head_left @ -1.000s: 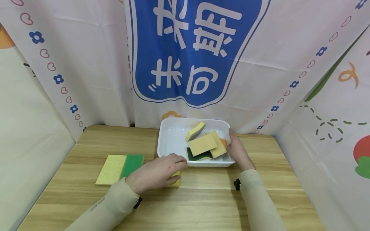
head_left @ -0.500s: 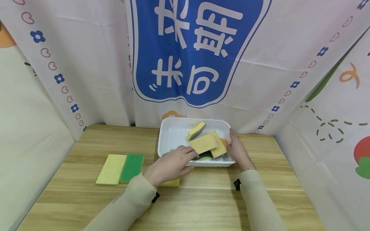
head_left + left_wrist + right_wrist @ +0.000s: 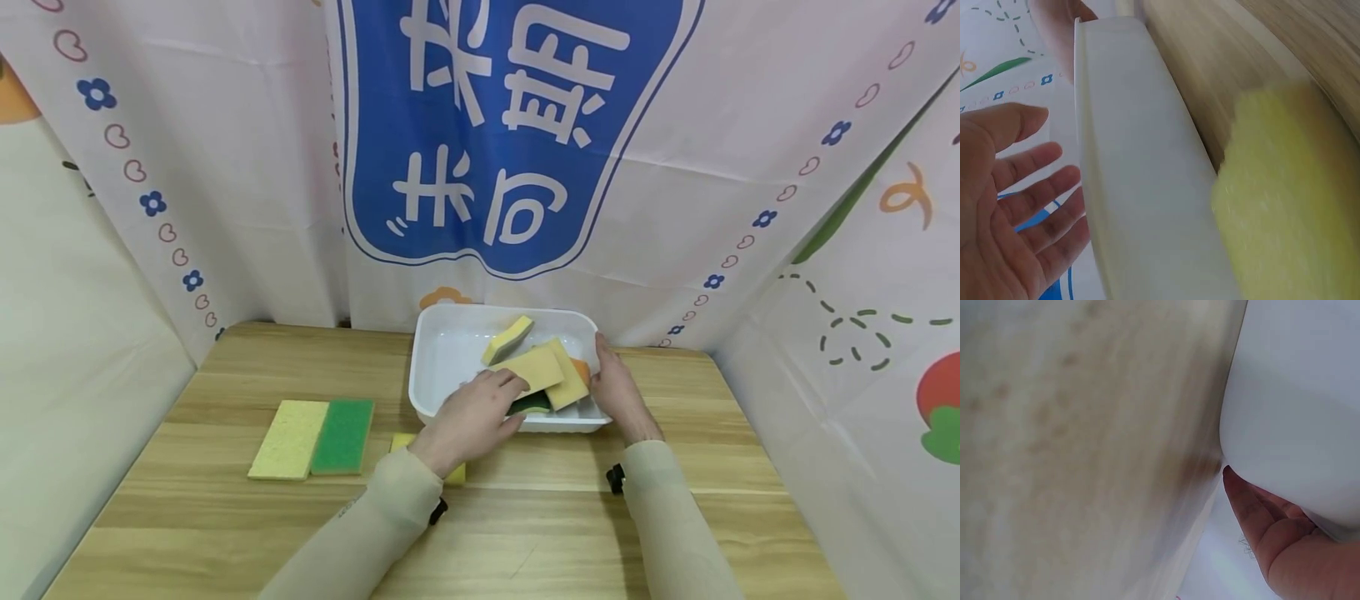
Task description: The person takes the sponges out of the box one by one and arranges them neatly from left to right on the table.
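A white plastic tray [image 3: 442,354] sits at the back of the table, holding several sponges. My left hand [image 3: 474,419] reaches over its front rim, close to a cream sponge [image 3: 536,369] and a dark green one [image 3: 534,403]. In the left wrist view that hand [image 3: 1029,206] has its fingers spread and loosely bent, with nothing in them. Below the left forearm, a yellow sponge [image 3: 1279,206] lies on the table, partly hidden in the head view. My right hand [image 3: 621,396] grips the tray's right side; the right wrist view shows fingers [image 3: 1254,515] against its wall.
To the left on the wooden table [image 3: 187,483] lie a pale yellow sponge [image 3: 288,442] and a green sponge [image 3: 342,437], side by side. A printed curtain [image 3: 247,167] hangs behind the tray, and cloth walls stand at both sides.
My left hand has moved right and forward, from above the yellow sponge on the table to over the tray's front rim. The right hand and the tray have stayed put.
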A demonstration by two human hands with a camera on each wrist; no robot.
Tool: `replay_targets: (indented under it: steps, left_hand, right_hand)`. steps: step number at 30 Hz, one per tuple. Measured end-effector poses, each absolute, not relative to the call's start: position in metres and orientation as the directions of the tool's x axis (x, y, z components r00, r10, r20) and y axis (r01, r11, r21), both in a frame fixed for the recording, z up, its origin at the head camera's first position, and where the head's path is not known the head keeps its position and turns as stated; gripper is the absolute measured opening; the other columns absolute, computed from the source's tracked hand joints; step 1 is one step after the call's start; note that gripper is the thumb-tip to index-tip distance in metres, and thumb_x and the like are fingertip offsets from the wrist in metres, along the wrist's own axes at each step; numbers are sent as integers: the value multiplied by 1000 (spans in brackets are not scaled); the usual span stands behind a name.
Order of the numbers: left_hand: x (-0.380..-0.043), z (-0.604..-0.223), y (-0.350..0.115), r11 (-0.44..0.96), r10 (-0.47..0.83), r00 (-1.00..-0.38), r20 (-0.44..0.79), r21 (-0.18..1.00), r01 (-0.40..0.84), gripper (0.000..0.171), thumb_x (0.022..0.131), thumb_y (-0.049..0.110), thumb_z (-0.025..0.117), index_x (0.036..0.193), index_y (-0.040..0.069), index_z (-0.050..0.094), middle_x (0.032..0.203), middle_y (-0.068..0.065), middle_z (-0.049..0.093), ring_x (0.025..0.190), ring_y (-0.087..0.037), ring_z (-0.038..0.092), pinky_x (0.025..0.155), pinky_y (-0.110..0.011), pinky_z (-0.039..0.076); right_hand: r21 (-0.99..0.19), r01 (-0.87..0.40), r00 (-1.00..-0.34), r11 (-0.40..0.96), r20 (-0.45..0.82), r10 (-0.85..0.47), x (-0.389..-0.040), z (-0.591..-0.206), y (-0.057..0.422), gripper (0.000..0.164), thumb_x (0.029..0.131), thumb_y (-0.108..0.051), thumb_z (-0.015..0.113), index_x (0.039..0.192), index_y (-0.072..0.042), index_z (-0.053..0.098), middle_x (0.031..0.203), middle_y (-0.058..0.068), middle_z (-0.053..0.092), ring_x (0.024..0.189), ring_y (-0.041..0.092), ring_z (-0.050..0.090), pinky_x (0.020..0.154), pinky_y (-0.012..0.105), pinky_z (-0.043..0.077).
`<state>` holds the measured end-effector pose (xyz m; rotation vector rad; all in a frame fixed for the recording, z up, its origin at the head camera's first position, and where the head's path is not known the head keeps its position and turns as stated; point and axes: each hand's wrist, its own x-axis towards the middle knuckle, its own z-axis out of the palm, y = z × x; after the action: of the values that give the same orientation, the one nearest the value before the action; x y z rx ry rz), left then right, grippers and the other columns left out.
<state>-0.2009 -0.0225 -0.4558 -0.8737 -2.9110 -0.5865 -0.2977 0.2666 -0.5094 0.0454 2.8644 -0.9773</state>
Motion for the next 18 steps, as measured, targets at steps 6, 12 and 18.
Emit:
replay_targets:
  steps: [6,12,18]
  left_hand:
    - [-206,-458,-8,786,460,-865,201,360,502,42,115,31,77,151,9,73,155,-8,76,143,-30,74,116,-48,67]
    - [-213,-462,2,809,414,-877,243,344,477,45,115,31,78,151,6,72,152,-12,77,138,-32,75,110,-49,70]
    - [-218,-466,10,831,384,-888,252,326,452,49,113,30,80,153,3,71,155,-16,75,140,-35,74,114,-50,68]
  right_hand:
    - [-601,68,-993,797,-120,-6,-300,-511,266,91,111,11,46,189,-10,3,196,25,16,181,51,23,147,66,25]
    - [-615,69,-993,786,-118,-5,-299,-511,267,91,111,11,46,189,-9,4,196,25,15,181,52,23,147,66,24]
    - [-613,62,-994,788,-110,-7,-299,-511,268,90,110,11,45,189,-9,5,196,25,16,181,51,23,147,66,25]
